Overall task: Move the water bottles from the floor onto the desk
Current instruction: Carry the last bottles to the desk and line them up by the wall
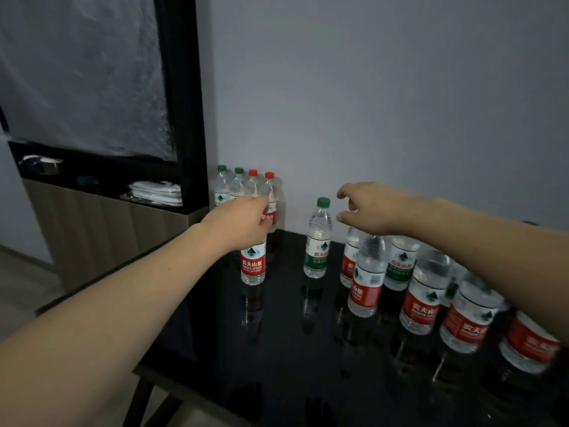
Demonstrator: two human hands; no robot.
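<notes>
My left hand [243, 218] holds the top of a red-label water bottle [253, 266] that stands on the shiny black desk [277, 349]. My right hand [374, 208] is just beside a green-cap bottle [317, 245], fingers [345, 217] loosely bent, not touching it. More bottles [421, 291] stand under my right arm. A pack of bottles [246, 189] sits against the grey wall [385, 103].

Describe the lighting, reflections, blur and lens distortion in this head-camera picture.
Head view: dim, bluish light, no hard shadows; the glossy black desk top mirrors the clear plastic water bottles, such as the green-capped, green-labelled bottle; the red-labelled bottles at the right edge are smeared by blur; the left hand hides the top of the red-labelled bottle it grips; wide-angle distortion bows the black cabinet frame.
</notes>
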